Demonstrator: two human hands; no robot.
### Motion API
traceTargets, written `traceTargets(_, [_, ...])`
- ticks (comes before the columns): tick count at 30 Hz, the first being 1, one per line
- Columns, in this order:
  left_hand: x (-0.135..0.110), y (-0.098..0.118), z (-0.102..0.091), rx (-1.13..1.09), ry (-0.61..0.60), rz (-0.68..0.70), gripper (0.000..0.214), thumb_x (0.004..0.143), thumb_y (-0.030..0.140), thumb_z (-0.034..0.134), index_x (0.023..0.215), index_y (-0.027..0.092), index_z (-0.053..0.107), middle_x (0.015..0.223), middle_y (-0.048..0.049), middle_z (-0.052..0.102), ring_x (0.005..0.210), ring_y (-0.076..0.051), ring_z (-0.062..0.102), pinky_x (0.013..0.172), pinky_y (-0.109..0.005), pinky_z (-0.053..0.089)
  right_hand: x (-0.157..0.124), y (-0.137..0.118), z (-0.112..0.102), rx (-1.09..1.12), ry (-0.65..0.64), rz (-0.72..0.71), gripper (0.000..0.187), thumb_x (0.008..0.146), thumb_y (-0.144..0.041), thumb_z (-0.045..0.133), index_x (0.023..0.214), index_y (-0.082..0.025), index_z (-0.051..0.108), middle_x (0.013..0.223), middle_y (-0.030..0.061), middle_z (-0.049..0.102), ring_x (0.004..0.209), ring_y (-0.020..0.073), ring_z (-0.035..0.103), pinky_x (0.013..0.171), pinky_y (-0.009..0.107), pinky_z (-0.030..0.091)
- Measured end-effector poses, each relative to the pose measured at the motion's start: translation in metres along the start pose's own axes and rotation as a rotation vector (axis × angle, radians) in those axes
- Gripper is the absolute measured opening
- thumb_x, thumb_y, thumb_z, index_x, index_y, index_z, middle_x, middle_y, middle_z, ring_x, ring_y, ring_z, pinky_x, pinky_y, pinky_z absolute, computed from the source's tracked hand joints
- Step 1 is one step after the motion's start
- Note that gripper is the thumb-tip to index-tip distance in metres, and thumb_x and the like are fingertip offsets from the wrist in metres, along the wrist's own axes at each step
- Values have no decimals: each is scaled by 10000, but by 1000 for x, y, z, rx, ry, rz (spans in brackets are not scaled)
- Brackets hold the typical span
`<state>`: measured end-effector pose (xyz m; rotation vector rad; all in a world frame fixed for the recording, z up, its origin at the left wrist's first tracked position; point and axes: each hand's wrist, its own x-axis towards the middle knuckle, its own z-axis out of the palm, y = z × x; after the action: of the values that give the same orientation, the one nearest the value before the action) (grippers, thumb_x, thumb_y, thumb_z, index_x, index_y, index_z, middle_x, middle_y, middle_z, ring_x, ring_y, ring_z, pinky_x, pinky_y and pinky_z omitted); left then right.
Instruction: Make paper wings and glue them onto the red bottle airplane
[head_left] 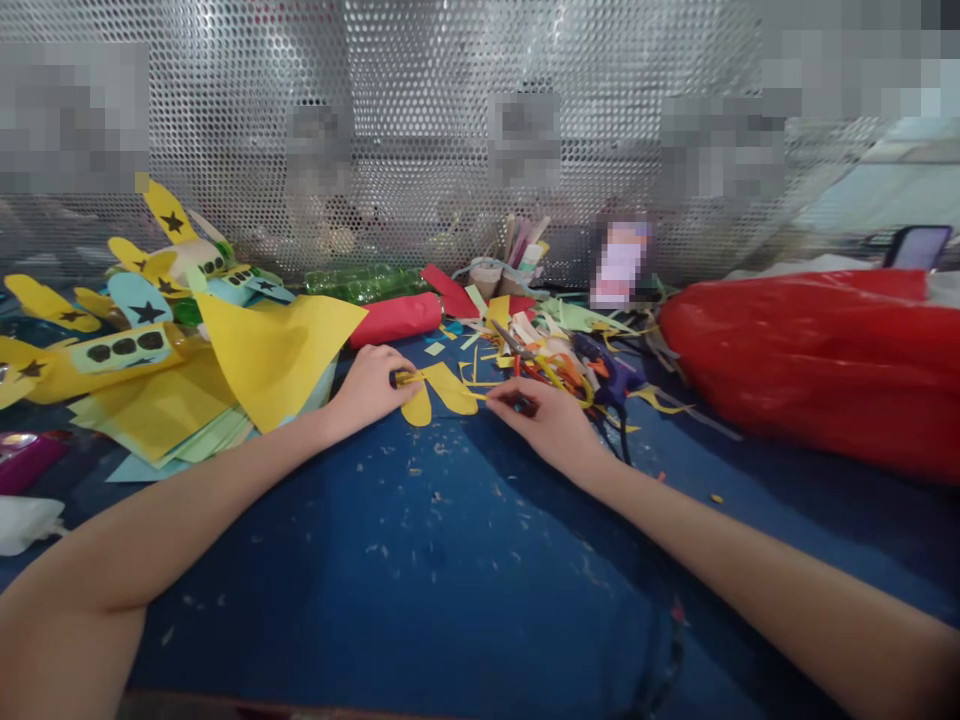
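My left hand [373,388] is closed at the middle of the blue table, its fingertips pinching a yellow paper piece [407,378]. Just beneath and beside those fingertips lie two yellow paper cutouts with rounded ends, one pointing down [417,409] and one slanting right [453,390]. To the right, my right hand [544,415] has thumb and finger pinched on a thin yellow paper strip [481,397], close to the slanting cutout. Scissors with yellow handles [551,372] and a dark blue glue gun [611,372] lie just beyond my right hand.
On the left are paper-covered bottle airplanes [124,350] and a stack of coloured paper [176,410]. A red roll [397,320] and green bottle [364,284] lie behind. Paper scraps surround the scissors. A large red plastic bag [817,365] bulges at right, before a perforated metal panel [420,110].
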<state>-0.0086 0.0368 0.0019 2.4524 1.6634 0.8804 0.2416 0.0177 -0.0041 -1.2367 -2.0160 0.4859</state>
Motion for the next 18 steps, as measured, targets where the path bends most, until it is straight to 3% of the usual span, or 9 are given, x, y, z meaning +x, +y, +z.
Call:
traceTargets(5, [0,0,2,-37,-32,-20,57,819,205,647,778,180,678,851,-29,694,836,-187,576,846,-353,426,-1,0,2,-91,32,2,137,809,-302,594,817,-211,695,810,33,720,658,161,611,609,286,481])
traceTargets(11, [5,6,-3,-84,16,-49,83,865,192,576,838,165,649,828,-38,655,818,-182,557,785,-326,439,0,0,3,-71,45,20,82,807,-256,575,843,-201,624,767,31,697,610,147,597,587,271,475])
traceTargets(18, [30,34,9,-138,-177,11,88,817,145,599,850,149,681,818,-49,663,746,-168,590,709,-294,444,2,5,6,-150,47,-49,59,799,-160,526,829,-188,568,759,40,665,653,164,597,600,280,460])
